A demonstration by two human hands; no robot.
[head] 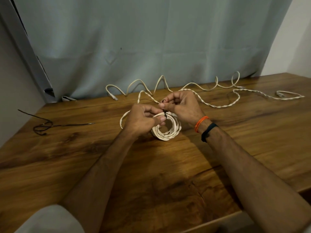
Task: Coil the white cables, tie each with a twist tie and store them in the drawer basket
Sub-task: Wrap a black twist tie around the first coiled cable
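Both forearms outstretched, left hand [143,118] grip pinching cable coil [166,130], right hand [181,106] grip pinching black twist tie [165,109].

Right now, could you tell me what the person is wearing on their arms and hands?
Both forearms are bare, with no sleeves in view and no gloves. The left hand and its wrist carry nothing. Behind the right hand, the wrist wears two bands: an orange thread bracelet of several thin strands, and just behind it a black band, smooth and narrow. I can see no rings on the fingers.
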